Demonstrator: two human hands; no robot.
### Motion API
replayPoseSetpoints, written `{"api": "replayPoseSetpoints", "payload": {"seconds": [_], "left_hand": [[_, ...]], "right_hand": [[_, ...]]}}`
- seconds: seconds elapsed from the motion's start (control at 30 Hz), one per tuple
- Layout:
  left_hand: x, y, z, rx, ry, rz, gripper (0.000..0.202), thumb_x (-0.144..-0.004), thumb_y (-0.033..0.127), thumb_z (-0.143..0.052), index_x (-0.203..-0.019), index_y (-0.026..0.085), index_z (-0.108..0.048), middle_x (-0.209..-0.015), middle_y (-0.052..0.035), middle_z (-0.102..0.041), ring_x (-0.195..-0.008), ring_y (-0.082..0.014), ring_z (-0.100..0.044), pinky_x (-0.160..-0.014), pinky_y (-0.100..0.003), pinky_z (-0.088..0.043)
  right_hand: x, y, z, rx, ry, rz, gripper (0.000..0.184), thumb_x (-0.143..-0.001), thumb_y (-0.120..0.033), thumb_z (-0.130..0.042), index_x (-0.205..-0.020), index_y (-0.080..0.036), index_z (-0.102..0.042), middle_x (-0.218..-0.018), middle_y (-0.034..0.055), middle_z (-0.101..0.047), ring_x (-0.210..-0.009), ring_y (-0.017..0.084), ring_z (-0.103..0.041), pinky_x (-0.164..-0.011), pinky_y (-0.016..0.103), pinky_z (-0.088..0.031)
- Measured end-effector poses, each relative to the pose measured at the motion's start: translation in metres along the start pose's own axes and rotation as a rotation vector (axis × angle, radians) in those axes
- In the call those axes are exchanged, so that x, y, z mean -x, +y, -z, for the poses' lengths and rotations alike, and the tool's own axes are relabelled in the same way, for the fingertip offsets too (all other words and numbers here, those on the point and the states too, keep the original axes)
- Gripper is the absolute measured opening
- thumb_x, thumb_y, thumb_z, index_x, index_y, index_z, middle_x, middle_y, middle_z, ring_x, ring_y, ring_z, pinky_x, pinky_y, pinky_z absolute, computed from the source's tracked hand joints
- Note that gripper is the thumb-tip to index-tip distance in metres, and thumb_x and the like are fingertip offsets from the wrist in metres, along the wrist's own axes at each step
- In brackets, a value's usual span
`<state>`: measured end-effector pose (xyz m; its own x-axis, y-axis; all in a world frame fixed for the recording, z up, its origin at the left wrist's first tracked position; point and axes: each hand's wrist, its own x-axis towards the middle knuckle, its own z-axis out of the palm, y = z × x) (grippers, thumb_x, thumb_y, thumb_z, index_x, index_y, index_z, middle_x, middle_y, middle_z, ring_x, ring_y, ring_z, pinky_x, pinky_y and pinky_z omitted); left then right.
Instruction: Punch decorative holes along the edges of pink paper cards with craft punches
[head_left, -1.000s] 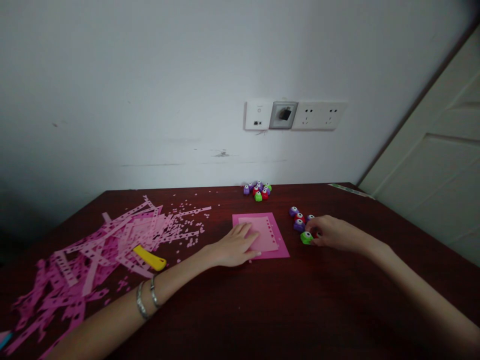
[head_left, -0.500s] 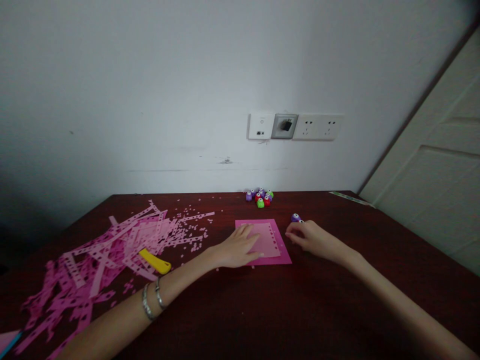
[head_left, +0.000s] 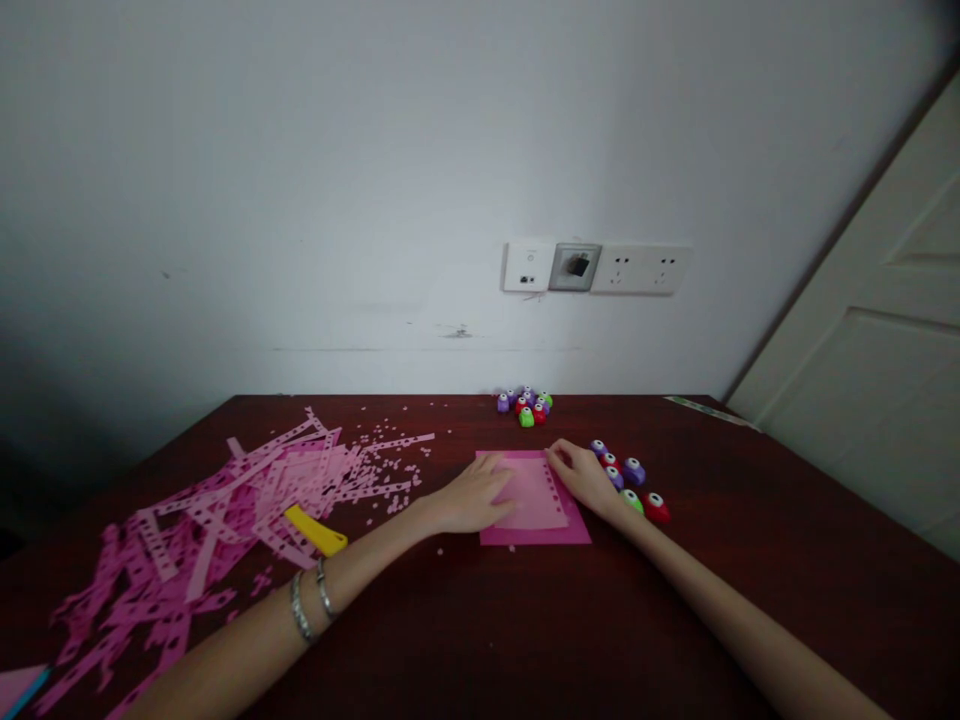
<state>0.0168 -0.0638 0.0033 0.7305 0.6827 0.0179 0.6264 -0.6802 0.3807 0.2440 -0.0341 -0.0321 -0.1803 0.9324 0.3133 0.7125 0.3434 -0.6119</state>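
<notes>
My left hand (head_left: 471, 494) lies flat, fingers stretched out, on a pink paper sheet (head_left: 534, 505) on the dark wooden table (head_left: 525, 620). A lighter pink piece with a punched right edge lies on top of that sheet. My right hand (head_left: 582, 476) rests at the sheet's upper right corner, fingertips touching the punched edge, fingers curled and holding nothing I can make out. Just right of it sit several small craft punches (head_left: 631, 488) in purple, red and green.
A second cluster of small punches (head_left: 525, 405) stands by the wall. A heap of punched pink paper strips (head_left: 225, 510) and confetti covers the table's left, with a yellow utility knife (head_left: 315, 530) on it. Wall sockets (head_left: 596, 268) are above; a door (head_left: 877, 400) is at right.
My right hand left the punches and slid left onto the paper's right edge. The left hand stayed put. The camera tilted so the scene sits lower.
</notes>
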Motion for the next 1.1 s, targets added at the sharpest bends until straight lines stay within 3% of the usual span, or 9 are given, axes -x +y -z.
{"api": "replayPoseSetpoints", "payload": {"seconds": [0.23, 0.4, 0.5, 0.73, 0.97, 1.1], "left_hand": [[-0.018, -0.031, -0.005, 0.066, 0.189, 0.086, 0.044, -0.082, 0.032, -0.043, -0.122, 0.014, -0.044, -0.132, -0.0133, -0.04, -0.125, -0.0231, -0.034, -0.104, -0.038, -0.029], [-0.059, -0.07, 0.01, 0.093, 0.341, 0.192, 0.046, -0.077, 0.03, -0.052, -0.118, 0.007, -0.048, -0.121, -0.0155, -0.051, -0.115, -0.0239, -0.046, -0.098, -0.035, -0.035], [-0.09, -0.091, 0.022, 0.16, 0.377, 0.274, 0.044, -0.075, 0.027, -0.057, -0.115, 0.009, -0.051, -0.121, -0.014, -0.053, -0.11, -0.0236, -0.05, -0.095, -0.032, -0.038], [-0.138, -0.116, 0.026, 0.184, 0.363, 0.293, 0.042, -0.069, 0.03, -0.063, -0.104, 0.007, -0.059, -0.102, -0.0118, -0.063, -0.092, -0.0222, -0.057, -0.081, -0.029, -0.043], [-0.15, -0.121, 0.026, 0.202, 0.292, 0.243, 0.029, -0.062, 0.032, -0.065, -0.083, 0.012, -0.065, -0.08, -0.0018, -0.066, -0.081, -0.0185, -0.055, -0.075, -0.026, -0.042], [-0.151, -0.122, 0.027, 0.208, 0.279, 0.227, 0.026, -0.061, 0.034, -0.065, -0.077, 0.013, -0.066, -0.073, -0.0002, -0.065, -0.077, -0.0178, -0.054, -0.073, -0.026, -0.042]], "right_hand": [[0.003, 0.004, -0.003, -0.007, -0.011, 0.002, 0.027, -0.084, -0.036, -0.038, -0.071, -0.019, -0.054, -0.059, 0.0006, -0.056, -0.055, 0.016, -0.051, -0.053, 0.027, -0.035], [0.002, 0.002, -0.002, -0.013, -0.021, -0.005, 0.028, -0.085, -0.036, -0.038, -0.071, -0.018, -0.054, -0.059, 0.0, -0.056, -0.055, 0.016, -0.051, -0.054, 0.026, -0.035], [0.002, 0.002, -0.002, -0.024, -0.024, 0.0, 0.029, -0.085, -0.036, -0.038, -0.072, -0.018, -0.056, -0.059, 0.0003, -0.057, -0.055, 0.016, -0.052, -0.053, 0.026, -0.035], [0.001, 0.004, -0.003, -0.057, -0.03, 0.005, 0.029, -0.085, -0.036, -0.038, -0.071, -0.018, -0.056, -0.061, 0.0009, -0.059, -0.055, 0.016, -0.052, -0.053, 0.026, -0.036], [0.001, 0.001, -0.002, -0.031, -0.027, 0.005, 0.028, -0.085, -0.034, -0.038, -0.07, -0.017, -0.056, -0.058, 0.0002, -0.057, -0.053, 0.015, -0.051, -0.052, 0.026, -0.034], [0.001, 0.001, -0.002, -0.028, -0.029, 0.011, 0.027, -0.084, -0.033, -0.039, -0.068, -0.017, -0.055, -0.057, -0.0004, -0.055, -0.054, 0.015, -0.05, -0.052, 0.025, -0.033]]}}
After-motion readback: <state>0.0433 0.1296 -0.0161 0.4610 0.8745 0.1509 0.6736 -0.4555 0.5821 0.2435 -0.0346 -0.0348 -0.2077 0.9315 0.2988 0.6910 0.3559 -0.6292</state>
